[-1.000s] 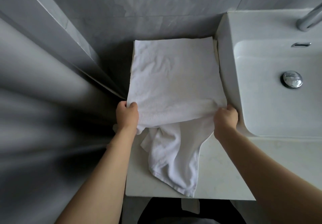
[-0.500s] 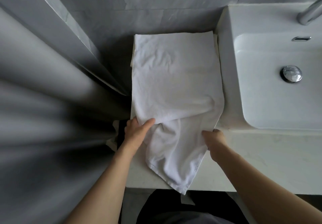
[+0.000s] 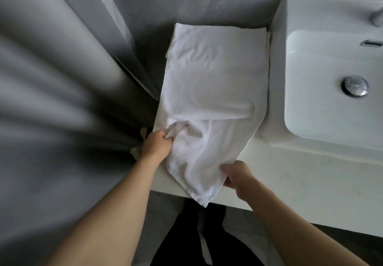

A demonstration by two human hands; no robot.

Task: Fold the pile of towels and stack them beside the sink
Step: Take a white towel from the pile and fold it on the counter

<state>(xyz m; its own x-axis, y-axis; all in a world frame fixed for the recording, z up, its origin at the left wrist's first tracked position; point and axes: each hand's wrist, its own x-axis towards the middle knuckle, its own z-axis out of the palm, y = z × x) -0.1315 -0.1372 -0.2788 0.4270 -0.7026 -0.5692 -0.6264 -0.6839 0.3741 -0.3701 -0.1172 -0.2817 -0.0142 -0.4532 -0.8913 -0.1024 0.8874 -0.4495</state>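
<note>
A folded white towel (image 3: pixel 215 73) lies flat on the counter (image 3: pixel 310 183) just left of the sink (image 3: pixel 331 108), its near edge hanging over a second, loose white towel (image 3: pixel 199 158). The loose towel lies crumpled below the folded one, and one corner droops past the counter's front edge. My left hand (image 3: pixel 157 144) is closed on a bunch of the loose towel at its left side. My right hand (image 3: pixel 238 174) pinches the loose towel's right edge near the drooping corner.
The white basin has a chrome drain plug (image 3: pixel 354 86) and a tap (image 3: pixel 376 18) at the far right. A grey curtain (image 3: pixel 51 110) hangs at the left against the counter's side. Grey tiled wall runs behind. Dark clothing shows below the counter edge.
Both hands have let go of the folded towel's near edge, which now lies flat. They dropped toward me and took hold of the loose towel underneath.
</note>
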